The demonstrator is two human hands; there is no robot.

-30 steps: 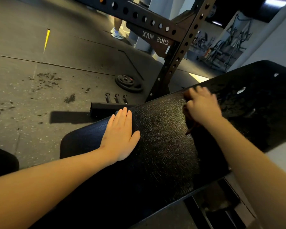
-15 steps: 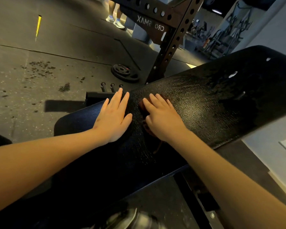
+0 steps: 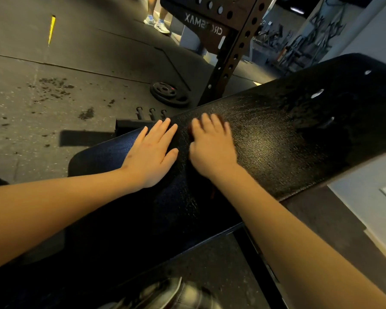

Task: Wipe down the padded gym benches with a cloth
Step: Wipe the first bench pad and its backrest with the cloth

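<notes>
The left hand [image 3: 151,155] is lying flat on the near padded bench [image 3: 276,139], fingers straight, holding nothing. Just beside it, the blurred right hand [image 3: 212,150] is pressing extended fingers onto what seems a dark reddish cloth [image 3: 220,118], mostly hidden underneath. Beyond, a weight plate [image 3: 169,94] is lying on the floor [image 3: 76,70].

Dim, warm light in this gym. A grainy glare sheens across the bench pad [image 3: 265,134], with small bright specks higher up. The right hand [image 3: 212,150] smears with motion blur (fingers worst). A hard dark shadow lies on the floor [image 3: 54,103]. The edges bow, wide-angle, and the bottom is out of focus.
</notes>
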